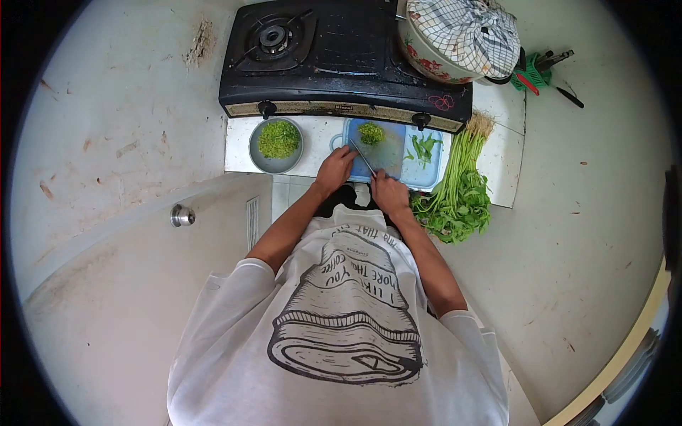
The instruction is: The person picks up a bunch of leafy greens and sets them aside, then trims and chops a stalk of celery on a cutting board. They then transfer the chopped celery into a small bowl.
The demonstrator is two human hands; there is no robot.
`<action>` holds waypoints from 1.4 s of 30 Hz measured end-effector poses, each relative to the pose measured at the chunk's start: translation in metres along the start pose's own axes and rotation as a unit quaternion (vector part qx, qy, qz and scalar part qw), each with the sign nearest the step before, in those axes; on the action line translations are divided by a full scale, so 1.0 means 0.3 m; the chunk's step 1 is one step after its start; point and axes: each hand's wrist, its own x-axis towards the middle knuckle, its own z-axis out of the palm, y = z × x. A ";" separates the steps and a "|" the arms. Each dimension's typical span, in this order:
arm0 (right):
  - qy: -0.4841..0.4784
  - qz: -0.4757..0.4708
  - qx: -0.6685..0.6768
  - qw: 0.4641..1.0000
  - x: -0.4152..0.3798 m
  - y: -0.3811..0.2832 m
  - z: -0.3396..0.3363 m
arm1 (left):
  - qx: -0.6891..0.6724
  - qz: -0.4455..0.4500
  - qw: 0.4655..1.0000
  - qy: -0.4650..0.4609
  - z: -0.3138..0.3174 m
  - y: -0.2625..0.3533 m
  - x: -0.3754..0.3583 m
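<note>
My right hand is closed around the handle of a knife, its blade slanting up and left over a blue cutting board. Beside the blade, my left hand has its fingers drawn together near the metal; what they hold, if anything, is too small to make out. A small heap of chopped greens lies on the board just beyond the blade tip. Several loose green leaves rest in the light blue tray, right of the board.
A grey bowl of chopped greens stands left on the white counter. A bunch of leafy stalks hangs over the counter's edge at right. Behind are a black gas stove, a cloth-covered pot and a green basket of utensils.
</note>
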 end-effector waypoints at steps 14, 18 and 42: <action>-0.005 -0.023 -0.002 1.000 -0.015 0.031 -0.025 | -0.057 -0.002 0.998 0.017 -0.004 -0.013 0.007; 0.003 -0.029 -0.003 1.000 -0.013 0.012 -0.013 | -0.050 -0.002 0.999 0.000 0.000 -0.022 0.007; -0.001 -0.043 0.019 0.999 0.012 0.028 0.019 | -0.051 -0.012 0.999 0.002 -0.007 -0.008 0.001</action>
